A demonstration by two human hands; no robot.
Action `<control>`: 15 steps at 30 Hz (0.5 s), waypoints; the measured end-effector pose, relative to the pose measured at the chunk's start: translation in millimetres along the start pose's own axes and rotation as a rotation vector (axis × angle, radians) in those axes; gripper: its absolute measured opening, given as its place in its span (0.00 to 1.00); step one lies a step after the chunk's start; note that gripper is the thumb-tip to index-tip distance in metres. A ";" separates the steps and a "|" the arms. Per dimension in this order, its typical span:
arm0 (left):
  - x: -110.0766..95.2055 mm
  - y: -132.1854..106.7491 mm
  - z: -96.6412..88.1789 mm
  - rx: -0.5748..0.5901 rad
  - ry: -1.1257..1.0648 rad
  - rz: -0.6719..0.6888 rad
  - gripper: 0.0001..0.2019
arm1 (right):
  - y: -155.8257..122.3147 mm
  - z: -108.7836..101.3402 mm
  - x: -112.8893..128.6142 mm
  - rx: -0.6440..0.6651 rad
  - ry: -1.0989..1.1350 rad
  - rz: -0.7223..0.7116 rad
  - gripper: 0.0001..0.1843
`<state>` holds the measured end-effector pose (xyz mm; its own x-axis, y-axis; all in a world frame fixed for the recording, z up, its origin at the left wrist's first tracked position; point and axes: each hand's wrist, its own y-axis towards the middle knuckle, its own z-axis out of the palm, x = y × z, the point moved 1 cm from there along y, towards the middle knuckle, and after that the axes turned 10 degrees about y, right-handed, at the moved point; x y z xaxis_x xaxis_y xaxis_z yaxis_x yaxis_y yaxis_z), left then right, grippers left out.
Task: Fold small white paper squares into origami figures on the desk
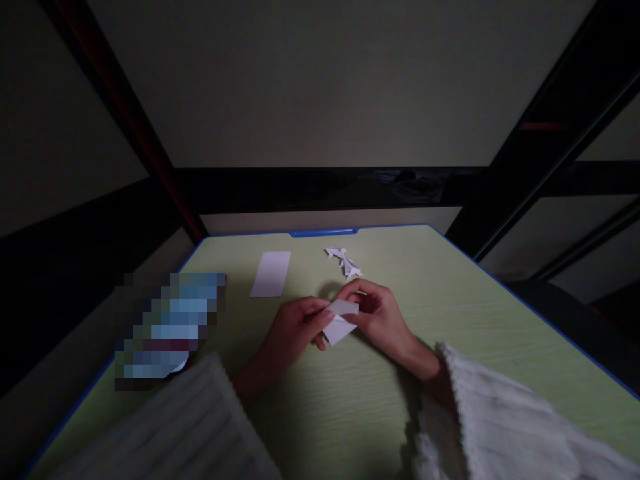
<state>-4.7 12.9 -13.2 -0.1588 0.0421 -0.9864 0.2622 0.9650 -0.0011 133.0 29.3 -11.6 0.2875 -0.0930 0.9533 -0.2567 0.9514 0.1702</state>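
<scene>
A small folded piece of white paper [341, 328] is held just above the table between my two hands. My left hand [300, 327] pinches its left edge, thumb on top and fingers beneath. On the other side, my right hand [383, 317] grips the right part, its index finger curled behind the upper edge. The paper has a crease and a flap across its upper part. Beyond my hands lie folded white paper figures [350, 265], touching or nearly touching each other. A flat rectangular sheet of white paper [271, 274] rests to their left.
The pale green table [465, 320] has a blue edge and a blue grip strip [324, 233] at its far side. A pixelated device-like object [173, 327] lies at the left. Panelled walls [325, 87] stand behind the table.
</scene>
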 end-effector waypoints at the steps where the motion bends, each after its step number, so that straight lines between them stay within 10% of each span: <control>1: 0.4 0.5 -0.1 0.002 -0.013 -0.002 0.07 | 0.4 -1.0 -0.4 0.011 -0.013 -0.032 0.07; 10: 6.8 4.8 -3.2 -0.067 -0.189 -0.119 0.05 | -1.6 -3.2 2.2 0.112 -0.199 -0.224 0.13; 15: 9.4 5.2 -5.0 -0.086 -0.205 -0.115 0.06 | -0.7 -3.6 6.1 0.166 0.224 -0.021 0.12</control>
<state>-9.6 19.5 -21.7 0.0157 -0.1144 -0.9933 0.1703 0.9792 -0.1101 138.2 29.1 -6.8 0.4864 -0.0271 0.8733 -0.3912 0.8870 0.2454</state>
